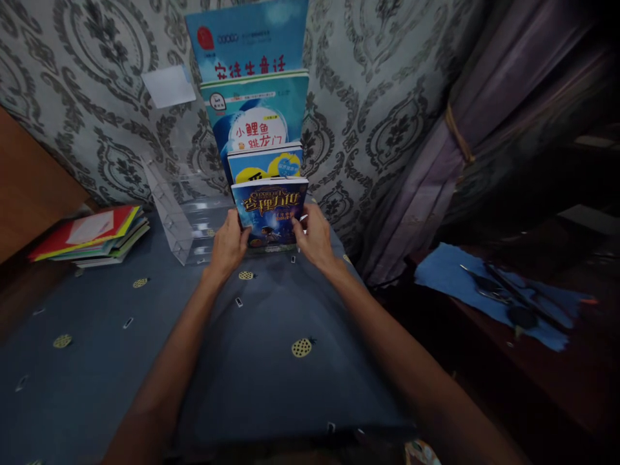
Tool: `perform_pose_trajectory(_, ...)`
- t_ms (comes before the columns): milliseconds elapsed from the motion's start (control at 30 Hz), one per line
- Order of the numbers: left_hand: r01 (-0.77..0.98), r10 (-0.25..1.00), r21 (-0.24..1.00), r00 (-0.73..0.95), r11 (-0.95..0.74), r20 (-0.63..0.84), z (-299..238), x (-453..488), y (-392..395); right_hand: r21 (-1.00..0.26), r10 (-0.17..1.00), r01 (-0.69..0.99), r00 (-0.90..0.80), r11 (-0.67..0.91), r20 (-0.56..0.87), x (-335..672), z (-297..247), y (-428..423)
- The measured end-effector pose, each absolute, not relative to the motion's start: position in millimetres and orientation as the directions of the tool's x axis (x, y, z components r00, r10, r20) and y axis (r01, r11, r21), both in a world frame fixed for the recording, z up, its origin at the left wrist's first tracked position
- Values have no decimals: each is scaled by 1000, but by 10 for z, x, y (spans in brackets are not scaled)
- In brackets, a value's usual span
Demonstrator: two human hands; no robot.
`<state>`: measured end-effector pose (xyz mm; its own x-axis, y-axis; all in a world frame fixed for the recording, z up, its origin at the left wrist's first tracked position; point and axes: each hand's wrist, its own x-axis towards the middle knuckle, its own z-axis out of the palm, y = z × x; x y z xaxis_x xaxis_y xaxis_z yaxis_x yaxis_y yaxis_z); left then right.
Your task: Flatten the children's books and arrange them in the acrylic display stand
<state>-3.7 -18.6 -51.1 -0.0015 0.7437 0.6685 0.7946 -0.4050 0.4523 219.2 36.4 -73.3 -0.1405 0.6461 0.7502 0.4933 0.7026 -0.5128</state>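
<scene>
One messy pile (97, 236) of thin, flat stuff at 10 o'clock, then one clear plastic rack (167, 219) at 11. Left hand's (227, 244) fingers are clamped on the front book (268, 216), dead on 12, with three more glossy books (264, 100) tiered behind. Right hand's (316, 236) fingers clamp its other edge. One rumpled blue cloth (442, 271) at 2.

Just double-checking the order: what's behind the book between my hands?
Behind the front book: a yellow-patterned book, then a teal book and a higher blue book. Their lower covers are hidden.
</scene>
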Motion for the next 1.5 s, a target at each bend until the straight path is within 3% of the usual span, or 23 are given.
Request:
perform_pose_trajectory(400, 778, 745, 470, -3, -417, 667, -573, -86, -174, -539, 700, 545, -130, 642, 703, 2160, -787, 340)
perform_pose_trajectory(967, 863, 829, 433, -29, -262, 559, -507, 6, -273, -531, 723, 591, -136, 607, 677, 2199, -766, 234)
perform_pose_trajectory(1500, 932, 879, 326, -15, -161, 476, -520, 48, -282, -543, 752, 607, -145, 581, 643, 2209, -901, 262)
